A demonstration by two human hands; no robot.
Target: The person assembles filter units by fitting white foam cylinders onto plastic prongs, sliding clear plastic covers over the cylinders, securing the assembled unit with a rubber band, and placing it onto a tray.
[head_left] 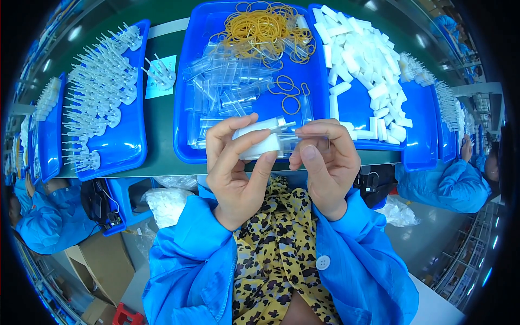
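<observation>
My left hand (238,173) is closed round a white block (264,146), held level above the near edge of the middle tray. Thin pale prongs stick out of the block's right end, toward my other hand. Between the thumb and fingers of my right hand (331,170) is a transparent plastic piece (320,143), touching or very close to those prongs. Its exact shape is hard to make out. Just beyond my hands, the blue middle tray (181,108) holds transparent plastic pieces (227,81) and a heap of yellow rubber bands (260,27).
On the left, a blue tray (122,154) carries many white pronged parts (103,86); one more pronged part (161,76) rests on a pale card. White blocks (360,51) fill the blue tray at right. Co-workers in blue sleeves (452,184) sit on both sides.
</observation>
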